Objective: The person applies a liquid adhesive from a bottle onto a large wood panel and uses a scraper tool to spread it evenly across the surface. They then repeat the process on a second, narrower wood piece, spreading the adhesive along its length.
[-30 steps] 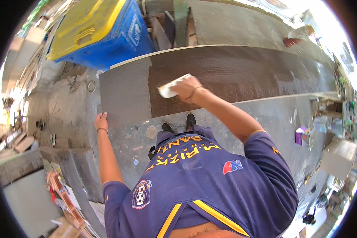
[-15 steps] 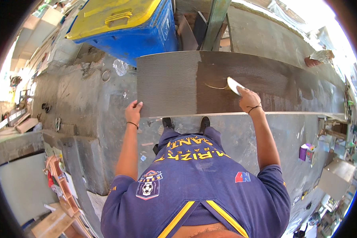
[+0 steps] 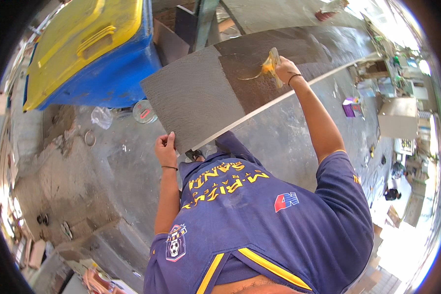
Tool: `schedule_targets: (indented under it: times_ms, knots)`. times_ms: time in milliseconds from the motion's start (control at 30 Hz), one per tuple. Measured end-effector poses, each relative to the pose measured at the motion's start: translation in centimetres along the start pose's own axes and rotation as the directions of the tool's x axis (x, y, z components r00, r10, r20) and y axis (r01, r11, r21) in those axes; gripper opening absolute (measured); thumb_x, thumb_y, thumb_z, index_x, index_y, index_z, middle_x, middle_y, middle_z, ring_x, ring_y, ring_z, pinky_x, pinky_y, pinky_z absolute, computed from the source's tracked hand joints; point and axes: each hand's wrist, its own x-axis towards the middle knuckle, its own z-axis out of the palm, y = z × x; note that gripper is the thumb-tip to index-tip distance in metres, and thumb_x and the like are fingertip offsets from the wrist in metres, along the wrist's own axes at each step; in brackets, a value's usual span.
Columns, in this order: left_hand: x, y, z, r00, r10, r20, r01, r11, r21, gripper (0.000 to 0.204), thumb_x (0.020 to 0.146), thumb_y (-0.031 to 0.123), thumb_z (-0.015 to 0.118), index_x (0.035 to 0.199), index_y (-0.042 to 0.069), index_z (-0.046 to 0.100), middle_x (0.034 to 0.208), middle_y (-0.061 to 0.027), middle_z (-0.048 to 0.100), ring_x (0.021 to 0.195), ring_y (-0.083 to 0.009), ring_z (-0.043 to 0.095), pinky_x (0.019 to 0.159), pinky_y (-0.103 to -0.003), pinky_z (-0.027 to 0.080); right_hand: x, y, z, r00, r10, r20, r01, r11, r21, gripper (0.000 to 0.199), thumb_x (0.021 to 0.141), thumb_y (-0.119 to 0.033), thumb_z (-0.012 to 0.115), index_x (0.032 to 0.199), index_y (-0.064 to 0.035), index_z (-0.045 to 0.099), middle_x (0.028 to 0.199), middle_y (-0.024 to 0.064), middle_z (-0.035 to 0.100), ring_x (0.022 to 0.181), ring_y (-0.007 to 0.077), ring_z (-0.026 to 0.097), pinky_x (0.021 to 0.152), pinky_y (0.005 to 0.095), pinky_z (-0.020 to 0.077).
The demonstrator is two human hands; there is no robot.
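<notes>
Brightly lit, with white glare at right and bowed fisheye edges.

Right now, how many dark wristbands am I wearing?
2: a left wristband, just behind your left hand, and a right wristband, just behind your right hand. None looks hidden.

Long grey-brown board [image 3: 235, 73]; pale spreader [image 3: 274, 57] over it

Underside of board [image 3: 191, 93] hidden; bin [image 3: 90, 59] cropped at top.
</notes>
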Motion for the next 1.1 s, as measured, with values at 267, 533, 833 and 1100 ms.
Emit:
schedule_targets:
  times_ms: [267, 533, 833, 1100]
  knots:
    - [0.0, 0.4, -0.3, 0.996, -0.056, 0.066, 0.054, 0.998, 0.035, 0.022, 0.080, 0.022, 0.066, 0.076, 0.005, 0.052, 0.063, 0.0028, 0.049, 0.053, -0.0046, 0.044, 0.044, -0.022, 0.036, 1.7, -1.5, 2.3, 0.936, 0.313, 0.158, -0.289, 0.944, -0.161, 0.036, 0.079, -0.021, 0.048, 0.101, 0.0036, 0.061, 0.105, 0.0228, 0.060, 0.094, 0.0324, 0.061, 0.079, 0.0369, 0.0492]
    - [0.4, -0.8, -0.5, 0.979, -0.115, 0.170, 0.115, 0.993, 0.012, 0.025, 0.082, 0.028, 0.064, 0.087, 0.004, 0.058, 0.069, 0.0036, 0.053, 0.057, -0.0038, 0.048, 0.048, -0.020, 0.041, 7.1, -14.4, 6.5, 0.951, 0.122, 0.285, -0.020, 0.941, -0.339, 0.036, 0.082, -0.021, 0.044, 0.105, -0.0005, 0.061, 0.109, 0.0186, 0.060, 0.105, 0.0290, 0.058, 0.086, 0.0375, 0.0459]
    - [0.3, 1.1, -0.6, 0.967, -0.147, 0.209, 0.138, 0.989, 0.061, 0.023, 0.084, 0.023, 0.061, 0.091, 0.001, 0.058, 0.071, 0.0025, 0.056, 0.057, -0.0029, 0.046, 0.048, -0.020, 0.038, 11.2, -25.4, 6.9, 0.852, 0.041, 0.522, -0.117, 0.987, 0.113, 0.026, 0.080, -0.016, 0.047, 0.086, 0.0020, 0.065, 0.088, 0.0153, 0.066, 0.098, 0.0256, 0.061, 0.079, 0.0374, 0.0504]
    - [1.4, 0.4, 1.2, 0.989, 0.027, 0.143, -0.014, 0.996, -0.091, 0.022, 0.086, 0.021, 0.056, 0.085, -0.001, 0.053, 0.061, 0.0000, 0.049, 0.056, -0.0091, 0.044, 0.052, -0.029, 0.038, 3.8, -18.0, 6.1, 0.927, 0.209, 0.313, -0.149, 0.968, -0.203, 0.031, 0.079, -0.020, 0.049, 0.097, 0.0030, 0.061, 0.091, 0.0224, 0.063, 0.077, 0.0304, 0.065, 0.071, 0.0388, 0.0517]
